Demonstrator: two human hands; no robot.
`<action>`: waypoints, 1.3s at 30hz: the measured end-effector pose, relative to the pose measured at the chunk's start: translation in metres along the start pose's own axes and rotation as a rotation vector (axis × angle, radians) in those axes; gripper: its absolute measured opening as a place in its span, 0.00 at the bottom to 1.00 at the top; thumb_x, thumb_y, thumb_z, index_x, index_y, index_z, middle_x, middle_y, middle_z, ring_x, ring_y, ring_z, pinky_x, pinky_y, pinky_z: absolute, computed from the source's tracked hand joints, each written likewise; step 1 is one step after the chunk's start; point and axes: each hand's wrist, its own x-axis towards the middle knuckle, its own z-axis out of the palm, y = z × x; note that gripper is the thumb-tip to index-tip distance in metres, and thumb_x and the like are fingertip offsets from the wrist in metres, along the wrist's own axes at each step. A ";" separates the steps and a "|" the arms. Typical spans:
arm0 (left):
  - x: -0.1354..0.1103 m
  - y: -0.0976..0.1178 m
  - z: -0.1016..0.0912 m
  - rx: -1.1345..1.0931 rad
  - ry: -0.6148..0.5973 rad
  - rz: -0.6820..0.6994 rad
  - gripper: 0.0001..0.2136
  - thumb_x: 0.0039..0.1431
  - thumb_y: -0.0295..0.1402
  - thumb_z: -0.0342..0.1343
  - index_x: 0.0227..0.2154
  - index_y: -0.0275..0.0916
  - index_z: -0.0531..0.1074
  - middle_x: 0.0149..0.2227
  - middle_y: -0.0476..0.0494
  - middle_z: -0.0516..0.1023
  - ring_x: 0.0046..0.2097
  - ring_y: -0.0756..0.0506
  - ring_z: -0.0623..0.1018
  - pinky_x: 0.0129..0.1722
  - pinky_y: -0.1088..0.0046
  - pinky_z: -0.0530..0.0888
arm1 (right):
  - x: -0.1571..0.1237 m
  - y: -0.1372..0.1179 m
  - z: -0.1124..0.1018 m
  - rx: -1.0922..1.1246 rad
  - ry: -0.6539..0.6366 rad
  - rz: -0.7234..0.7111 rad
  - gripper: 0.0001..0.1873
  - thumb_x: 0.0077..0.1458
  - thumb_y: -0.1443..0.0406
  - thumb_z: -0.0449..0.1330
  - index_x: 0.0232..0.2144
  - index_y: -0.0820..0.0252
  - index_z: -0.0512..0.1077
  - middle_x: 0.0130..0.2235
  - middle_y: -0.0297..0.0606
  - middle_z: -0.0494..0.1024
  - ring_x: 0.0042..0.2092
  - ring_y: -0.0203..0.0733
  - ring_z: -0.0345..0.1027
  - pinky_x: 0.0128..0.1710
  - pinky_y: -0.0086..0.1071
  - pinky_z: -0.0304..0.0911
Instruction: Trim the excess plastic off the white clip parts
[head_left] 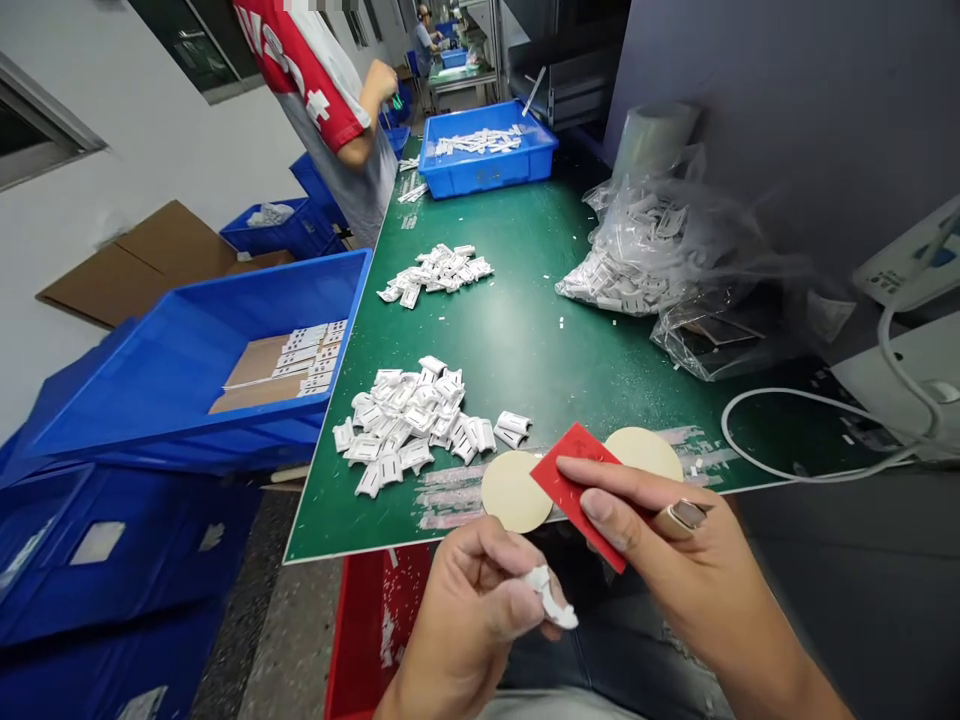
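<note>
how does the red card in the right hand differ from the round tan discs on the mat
The red card has straight edges and corners, while the tan discs are round. The card is held up at a tilt by the right hand, while the discs lie on the green mat. There is one card but two discs. Both look thin and flat.

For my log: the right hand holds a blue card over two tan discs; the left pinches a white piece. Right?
The head view shows the card in the right hand is red, not blue; tan discs, left hand and white piece stand.
</note>
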 end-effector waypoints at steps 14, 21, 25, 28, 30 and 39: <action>-0.001 0.010 0.005 1.180 0.237 1.055 0.19 0.53 0.10 0.69 0.43 0.39 0.80 0.40 0.47 0.89 0.42 0.42 0.89 0.44 0.61 0.88 | -0.021 0.003 0.009 0.270 0.088 0.042 0.07 0.69 0.54 0.69 0.45 0.33 0.89 0.47 0.26 0.91 0.45 0.30 0.83 0.46 0.13 0.70; -0.004 0.011 0.005 1.237 0.271 1.073 0.22 0.52 0.08 0.69 0.45 0.36 0.79 0.42 0.48 0.89 0.42 0.43 0.88 0.43 0.60 0.89 | -0.024 -0.002 0.008 0.643 0.066 0.472 0.32 0.50 0.46 0.77 0.54 0.52 0.86 0.27 0.30 0.72 0.26 0.33 0.54 0.28 0.25 0.60; -0.003 0.014 0.006 1.277 0.296 1.117 0.18 0.54 0.10 0.71 0.42 0.37 0.80 0.41 0.48 0.89 0.42 0.44 0.87 0.42 0.62 0.87 | -0.031 -0.003 0.008 0.496 0.033 0.557 0.30 0.54 0.45 0.74 0.54 0.53 0.86 0.29 0.33 0.72 0.32 0.40 0.62 0.35 0.31 0.64; -0.002 0.014 0.005 1.291 0.318 1.147 0.16 0.55 0.13 0.71 0.41 0.38 0.81 0.40 0.48 0.89 0.40 0.44 0.88 0.44 0.61 0.87 | -0.038 -0.004 0.006 0.145 -0.043 0.475 0.22 0.68 0.45 0.64 0.54 0.48 0.84 0.30 0.33 0.75 0.32 0.41 0.67 0.36 0.32 0.69; -0.002 0.014 0.003 1.276 0.321 1.153 0.15 0.57 0.14 0.71 0.42 0.38 0.82 0.42 0.47 0.90 0.41 0.44 0.89 0.46 0.60 0.88 | -0.040 -0.007 0.006 -0.019 -0.162 0.325 0.19 0.72 0.47 0.60 0.51 0.46 0.86 0.35 0.36 0.82 0.34 0.43 0.74 0.38 0.32 0.74; -0.007 0.022 0.003 1.375 0.211 1.227 0.16 0.55 0.14 0.71 0.44 0.36 0.84 0.47 0.44 0.91 0.45 0.41 0.90 0.51 0.58 0.90 | -0.052 0.001 0.008 -0.508 -0.130 -0.068 0.26 0.75 0.52 0.57 0.70 0.47 0.74 0.71 0.44 0.76 0.67 0.57 0.77 0.60 0.41 0.78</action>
